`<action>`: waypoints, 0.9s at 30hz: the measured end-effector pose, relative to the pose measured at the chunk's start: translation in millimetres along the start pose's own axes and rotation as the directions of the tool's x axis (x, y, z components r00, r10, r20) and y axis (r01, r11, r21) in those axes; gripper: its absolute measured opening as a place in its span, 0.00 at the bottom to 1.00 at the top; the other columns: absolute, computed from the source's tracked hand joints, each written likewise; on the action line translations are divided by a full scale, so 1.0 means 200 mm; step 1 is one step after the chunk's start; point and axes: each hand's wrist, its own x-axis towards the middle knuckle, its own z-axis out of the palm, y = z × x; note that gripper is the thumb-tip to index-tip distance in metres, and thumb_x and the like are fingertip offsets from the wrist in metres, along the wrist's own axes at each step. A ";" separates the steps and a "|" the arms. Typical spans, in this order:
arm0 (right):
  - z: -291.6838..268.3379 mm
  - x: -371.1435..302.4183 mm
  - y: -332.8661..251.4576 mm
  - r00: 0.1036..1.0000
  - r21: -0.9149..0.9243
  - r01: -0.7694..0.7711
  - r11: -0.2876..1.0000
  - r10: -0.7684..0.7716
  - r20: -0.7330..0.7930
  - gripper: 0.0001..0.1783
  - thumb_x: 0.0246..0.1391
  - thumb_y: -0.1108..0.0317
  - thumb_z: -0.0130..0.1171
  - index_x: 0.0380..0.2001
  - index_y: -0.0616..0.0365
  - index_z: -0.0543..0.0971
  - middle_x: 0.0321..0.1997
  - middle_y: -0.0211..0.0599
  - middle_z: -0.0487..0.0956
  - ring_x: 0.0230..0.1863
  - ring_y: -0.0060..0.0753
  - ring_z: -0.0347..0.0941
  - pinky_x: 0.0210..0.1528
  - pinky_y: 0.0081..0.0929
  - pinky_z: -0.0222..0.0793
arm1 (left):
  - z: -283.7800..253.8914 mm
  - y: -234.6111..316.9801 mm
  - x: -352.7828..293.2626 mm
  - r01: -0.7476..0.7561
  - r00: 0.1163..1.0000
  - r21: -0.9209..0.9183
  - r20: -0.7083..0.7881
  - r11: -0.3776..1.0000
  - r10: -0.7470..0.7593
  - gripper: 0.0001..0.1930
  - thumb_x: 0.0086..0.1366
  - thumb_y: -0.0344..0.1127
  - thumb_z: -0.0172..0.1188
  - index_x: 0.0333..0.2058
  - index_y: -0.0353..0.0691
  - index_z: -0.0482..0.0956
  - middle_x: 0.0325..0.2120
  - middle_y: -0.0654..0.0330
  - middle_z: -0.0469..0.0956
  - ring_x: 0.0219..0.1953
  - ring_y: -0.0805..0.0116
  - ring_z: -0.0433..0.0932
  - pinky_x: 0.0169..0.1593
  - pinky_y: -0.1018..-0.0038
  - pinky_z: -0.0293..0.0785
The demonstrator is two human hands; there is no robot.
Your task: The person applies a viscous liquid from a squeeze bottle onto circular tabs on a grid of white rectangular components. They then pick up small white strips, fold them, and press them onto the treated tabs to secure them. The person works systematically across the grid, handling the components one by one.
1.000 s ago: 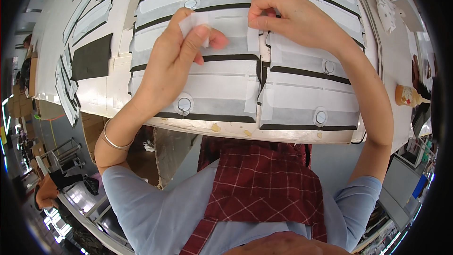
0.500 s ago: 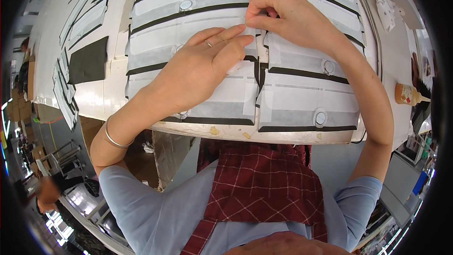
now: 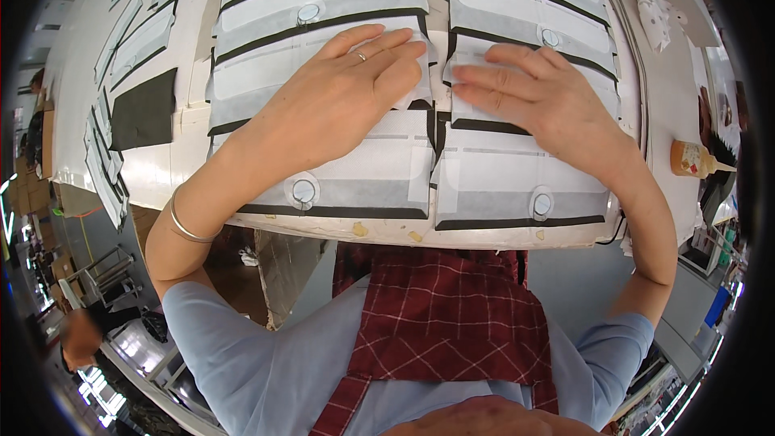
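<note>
White table (image 3: 191,133), glossy, front edge chipped. Left hand (image 3: 331,105) palm down, fingers outstretched and close together over pale panel (image 3: 250,85), without visible hold on anything. Right hand (image 3: 537,89) over neighbouring panel (image 3: 476,111), wrist bent inward, fingers loosely spread, blurred; can't tell if touching. Both panels thin, papery, black-edged. Nearer than left hand: front panel (image 3: 367,173) with round disc (image 3: 303,191). Left of it: matte black sheet (image 3: 144,109). Right of right hand: bottle (image 3: 688,159), pointed nozzle.
</note>
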 end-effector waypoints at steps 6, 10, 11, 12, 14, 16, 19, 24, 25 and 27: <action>0.04 -0.03 -0.07 0.993 0.028 -0.102 0.994 0.100 0.063 0.28 0.55 0.69 0.55 0.61 0.48 0.77 0.67 0.21 0.74 0.64 0.38 0.70 0.58 0.34 0.68 | 0.02 0.02 -0.01 0.027 1.000 0.022 0.010 0.999 -0.027 0.12 0.62 0.24 0.57 0.44 0.34 0.71 0.60 0.46 0.74 0.66 0.50 0.69 0.69 0.56 0.62; 0.04 0.00 0.00 0.995 0.184 -0.097 0.978 0.095 0.022 0.28 0.53 0.73 0.59 0.60 0.50 0.78 0.66 0.31 0.75 0.60 0.40 0.72 0.55 0.33 0.70 | -0.02 0.03 0.00 0.072 0.996 -0.027 -0.051 0.997 -0.074 0.08 0.69 0.28 0.55 0.44 0.35 0.71 0.54 0.48 0.79 0.59 0.54 0.77 0.62 0.60 0.71; 0.05 0.01 0.01 0.991 0.264 -0.126 0.956 0.136 -0.017 0.28 0.53 0.75 0.60 0.59 0.50 0.78 0.64 0.33 0.76 0.59 0.39 0.73 0.54 0.32 0.71 | -0.05 0.05 0.01 0.270 0.962 -0.224 0.038 0.936 -0.269 0.07 0.71 0.29 0.55 0.44 0.35 0.70 0.50 0.49 0.81 0.54 0.58 0.79 0.55 0.64 0.74; 0.05 0.02 0.02 0.983 0.345 -0.145 0.927 0.174 -0.054 0.28 0.52 0.76 0.61 0.59 0.51 0.78 0.63 0.35 0.77 0.57 0.38 0.74 0.53 0.31 0.71 | -0.11 0.08 0.02 0.461 0.886 -0.387 0.160 0.798 -0.435 0.07 0.72 0.31 0.55 0.44 0.35 0.70 0.47 0.50 0.82 0.50 0.62 0.82 0.48 0.67 0.77; -0.01 0.06 0.02 0.933 0.609 -0.280 0.742 0.359 -0.009 0.25 0.53 0.77 0.63 0.56 0.54 0.79 0.57 0.35 0.79 0.52 0.32 0.75 0.52 0.28 0.71 | -0.14 0.09 0.05 0.605 0.775 -0.624 0.315 0.496 -0.549 0.07 0.74 0.33 0.54 0.43 0.36 0.69 0.40 0.52 0.84 0.41 0.69 0.83 0.35 0.75 0.76; -0.03 0.11 0.02 0.884 0.809 -0.332 0.486 0.458 0.088 0.20 0.55 0.73 0.66 0.52 0.56 0.80 0.50 0.33 0.81 0.46 0.25 0.76 0.47 0.24 0.70 | -0.13 0.07 0.08 0.517 0.785 -0.812 0.325 0.270 -0.527 0.08 0.75 0.36 0.55 0.41 0.37 0.69 0.33 0.55 0.85 0.33 0.77 0.83 0.22 0.82 0.70; 0.07 0.19 0.02 0.843 0.962 -0.264 0.074 0.503 0.193 0.15 0.57 0.62 0.70 0.42 0.60 0.83 0.34 0.26 0.83 0.37 0.15 0.74 0.34 0.17 0.66 | -0.09 0.08 0.13 0.474 0.790 -0.870 0.352 0.136 -0.503 0.08 0.74 0.36 0.56 0.38 0.39 0.68 0.32 0.55 0.84 0.29 0.76 0.83 0.19 0.84 0.64; -0.01 0.22 0.06 0.722 0.885 -0.465 -0.038 0.563 0.403 0.11 0.57 0.63 0.69 0.35 0.60 0.84 0.29 0.24 0.82 0.32 0.13 0.72 0.33 0.18 0.65 | -0.05 0.08 0.18 0.432 0.797 -0.898 0.335 0.085 -0.503 0.11 0.74 0.39 0.58 0.40 0.36 0.73 0.31 0.55 0.84 0.29 0.72 0.84 0.23 0.81 0.70; -0.01 0.22 0.08 0.713 0.885 -0.464 -0.020 0.585 0.387 0.10 0.57 0.63 0.69 0.33 0.60 0.84 0.28 0.24 0.81 0.31 0.13 0.71 0.33 0.19 0.65 | -0.04 0.06 0.18 0.432 0.793 -0.900 0.350 0.056 -0.500 0.12 0.74 0.40 0.58 0.40 0.36 0.74 0.31 0.56 0.84 0.30 0.72 0.84 0.23 0.81 0.71; 0.03 0.20 0.17 0.774 0.851 -0.475 0.226 0.567 0.281 0.09 0.57 0.64 0.69 0.32 0.59 0.84 0.27 0.24 0.81 0.29 0.14 0.71 0.32 0.19 0.65 | -0.04 0.04 0.19 0.446 0.770 -0.894 0.364 0.035 -0.524 0.14 0.74 0.42 0.57 0.39 0.35 0.77 0.31 0.56 0.84 0.30 0.72 0.84 0.24 0.81 0.71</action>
